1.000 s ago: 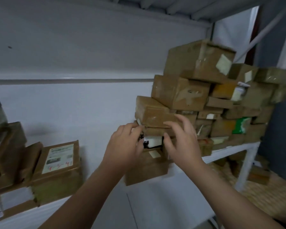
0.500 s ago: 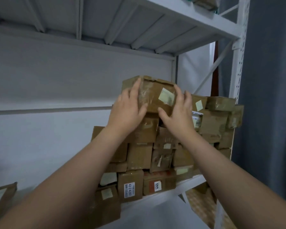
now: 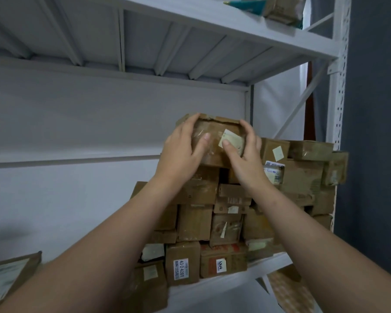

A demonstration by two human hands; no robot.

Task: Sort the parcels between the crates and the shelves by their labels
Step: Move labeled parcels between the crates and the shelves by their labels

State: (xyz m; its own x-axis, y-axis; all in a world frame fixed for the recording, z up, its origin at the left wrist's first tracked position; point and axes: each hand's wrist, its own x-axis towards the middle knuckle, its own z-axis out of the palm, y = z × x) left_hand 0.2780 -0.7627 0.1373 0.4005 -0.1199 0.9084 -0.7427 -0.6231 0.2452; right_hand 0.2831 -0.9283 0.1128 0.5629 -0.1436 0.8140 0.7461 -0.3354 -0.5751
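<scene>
A brown cardboard parcel (image 3: 215,135) with a pale label on its front sits on top of a tall stack of taped parcels (image 3: 224,222) on a white metal shelf (image 3: 264,266). My left hand (image 3: 181,152) grips its left side, fingers curled over the top corner and thumb on the front. Around the right side curls my right hand (image 3: 244,154), its thumb pressed on the label. The parcel's back and underside are hidden.
More parcels are piled to the right against the shelf upright (image 3: 336,109). A labelled parcel (image 3: 7,279) lies at the lower left on the shelf. The upper shelf (image 3: 235,26) carries a teal bag and a box. A dark curtain hangs at right.
My hands rose from the low boxes to the top parcel of the stack and now curl around its sides. The camera tilted upward.
</scene>
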